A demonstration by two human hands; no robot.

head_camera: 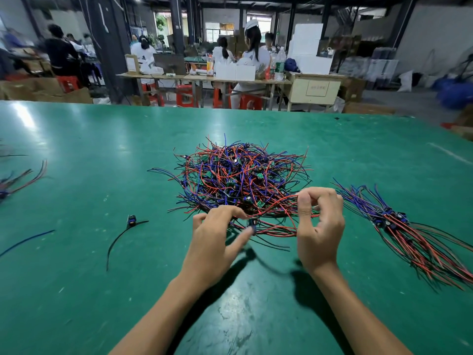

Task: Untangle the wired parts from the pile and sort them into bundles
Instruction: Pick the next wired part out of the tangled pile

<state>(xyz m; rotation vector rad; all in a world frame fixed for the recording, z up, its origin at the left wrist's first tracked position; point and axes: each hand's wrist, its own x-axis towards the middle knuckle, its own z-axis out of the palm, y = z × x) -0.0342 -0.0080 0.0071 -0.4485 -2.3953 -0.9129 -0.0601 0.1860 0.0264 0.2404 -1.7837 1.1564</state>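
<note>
I am partway through freeing one wired part [252,222] from the near edge of the pile [240,180]. My left hand [217,242] curls into the tangle, the fingertips pinching at the small dark component with the forefinger stretched out under it, while my right hand [318,226] pinches that part's red leads up near the thumb — thumb and forefinger closed on them, the other fingers loosely bent. The leads run taut between my two hands, just above the green table [76,149].

By my reckoning the next move calls for a slow, steady draw toward me, since the thin wires loop through their neighbours and a jerk would drag half the heap along. Once loose, the part belongs with the sorted bundle [394,221] lying to my right, its components gathered at one spot and its wires fanned out.

The wires are slim, flexible, glossy-sheathed — red, blue and black — each set ending in a small blocky board. One stray part [131,220] with a black lead sits alone to the left on the smooth, slightly scuffed mat.
</note>
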